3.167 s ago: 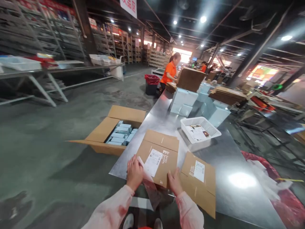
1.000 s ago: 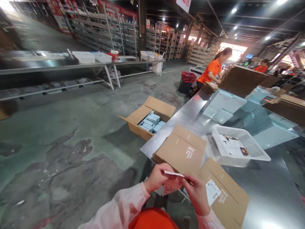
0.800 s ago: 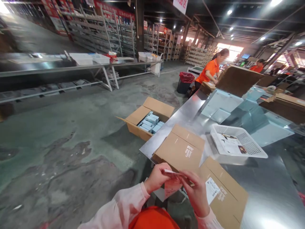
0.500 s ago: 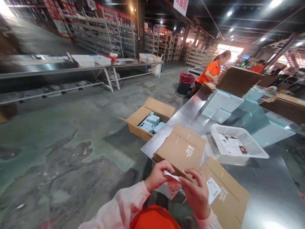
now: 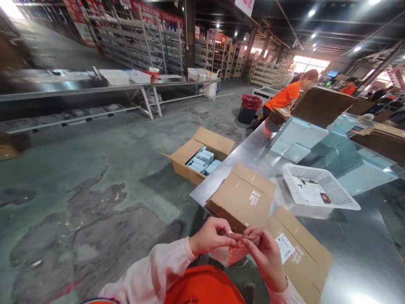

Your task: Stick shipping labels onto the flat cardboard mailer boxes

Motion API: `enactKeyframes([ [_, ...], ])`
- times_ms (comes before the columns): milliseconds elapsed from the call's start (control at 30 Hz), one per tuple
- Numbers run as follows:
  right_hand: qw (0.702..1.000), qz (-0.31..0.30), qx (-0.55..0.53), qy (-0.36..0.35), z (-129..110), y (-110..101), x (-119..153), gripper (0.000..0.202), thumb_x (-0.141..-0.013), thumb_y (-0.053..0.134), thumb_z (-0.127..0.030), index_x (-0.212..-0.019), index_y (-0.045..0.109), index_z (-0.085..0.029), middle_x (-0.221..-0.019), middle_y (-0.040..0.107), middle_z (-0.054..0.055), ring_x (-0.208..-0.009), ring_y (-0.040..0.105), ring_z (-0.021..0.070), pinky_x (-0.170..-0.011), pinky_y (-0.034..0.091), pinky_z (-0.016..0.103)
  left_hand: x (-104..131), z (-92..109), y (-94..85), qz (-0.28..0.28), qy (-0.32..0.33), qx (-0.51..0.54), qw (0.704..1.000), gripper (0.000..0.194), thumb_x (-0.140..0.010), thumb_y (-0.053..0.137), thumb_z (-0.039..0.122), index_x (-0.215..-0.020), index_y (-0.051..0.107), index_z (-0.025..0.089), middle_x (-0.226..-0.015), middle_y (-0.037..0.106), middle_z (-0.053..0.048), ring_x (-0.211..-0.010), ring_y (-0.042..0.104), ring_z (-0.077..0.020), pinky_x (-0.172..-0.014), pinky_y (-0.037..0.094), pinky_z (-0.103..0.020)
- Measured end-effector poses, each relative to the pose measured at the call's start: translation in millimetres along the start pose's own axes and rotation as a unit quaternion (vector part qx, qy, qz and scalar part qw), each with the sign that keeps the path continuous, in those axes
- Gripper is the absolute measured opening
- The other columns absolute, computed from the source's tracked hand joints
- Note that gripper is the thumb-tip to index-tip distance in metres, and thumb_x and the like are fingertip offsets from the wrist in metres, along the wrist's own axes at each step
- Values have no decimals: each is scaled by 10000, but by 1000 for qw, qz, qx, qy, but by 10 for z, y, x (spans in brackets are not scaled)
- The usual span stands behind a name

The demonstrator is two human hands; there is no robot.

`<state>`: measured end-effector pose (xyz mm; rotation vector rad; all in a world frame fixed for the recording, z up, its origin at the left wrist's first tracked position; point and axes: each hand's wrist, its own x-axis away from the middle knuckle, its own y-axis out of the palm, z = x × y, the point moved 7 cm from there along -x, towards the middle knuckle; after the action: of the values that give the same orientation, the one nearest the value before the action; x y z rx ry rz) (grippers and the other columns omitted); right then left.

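Observation:
My left hand (image 5: 212,237) and my right hand (image 5: 265,254) meet low in the middle of the head view, in front of my orange apron (image 5: 205,287). Both pinch the upper edge of a thin pink-and-white printed sheet (image 5: 237,254), paper or film, I cannot tell which. Its lower part hangs beneath my fingers. Just beyond my hands, a stack of flat brown cartons (image 5: 242,196) lies at the table's corner. Close to my right hand is another flat carton (image 5: 305,255), bearing a white printed label (image 5: 285,248).
A white perforated basket (image 5: 341,196) with papers rests on the metal table (image 5: 357,249). Behind it stand pale blue panels (image 5: 297,135). An open carton (image 5: 190,173) of light blue boxes sits on the floor. A co-worker in orange (image 5: 284,96) bends over the table's far end.
The white folded strip at the sheet's top has gone from sight, and a pink edge shows between my fingers. My right-hand fingers have closed in. The co-worker leans lower.

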<state>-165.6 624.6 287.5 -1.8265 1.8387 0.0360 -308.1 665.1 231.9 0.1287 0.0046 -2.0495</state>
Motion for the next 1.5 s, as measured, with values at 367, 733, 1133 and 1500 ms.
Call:
enactKeyframes([
  [367,962,29,212,-169,-273,-113,33,356,-785,660,-200,-1130,606,-271,-1119,607,89,-1083,558,248,-867,509,418,168,520,32,54,254,-279,925,154,-763,578,172,-620,633,183,-587,591,-36,-641,506,-150,-647,348,-292],
  [733,957,-240,80,141,-16,172,36,230,-796,604,-386,-734,705,-189,-685,699,24,-605,603,141,-544,447,225,-17,260,57,-213,-121,19,969,149,-630,681,275,-700,722,151,-701,674,-21,-677,562,-136,-659,435,-232],
  [1133,939,-300,77,153,33,197,77,229,-775,605,-377,-745,720,-182,-668,685,25,-589,569,140,-529,408,225,-77,87,305,-300,-213,-16,930,65,-577,699,226,-611,721,176,-566,645,31,-573,528,-104,-630,429,-216],
  [1500,946,-311,71,60,-80,183,71,214,-851,566,-366,-817,729,-231,-751,696,24,-661,610,133,-592,462,225,-59,-19,364,-323,-264,58,907,90,-531,763,244,-582,711,192,-573,648,29,-596,530,-116,-639,426,-229],
])
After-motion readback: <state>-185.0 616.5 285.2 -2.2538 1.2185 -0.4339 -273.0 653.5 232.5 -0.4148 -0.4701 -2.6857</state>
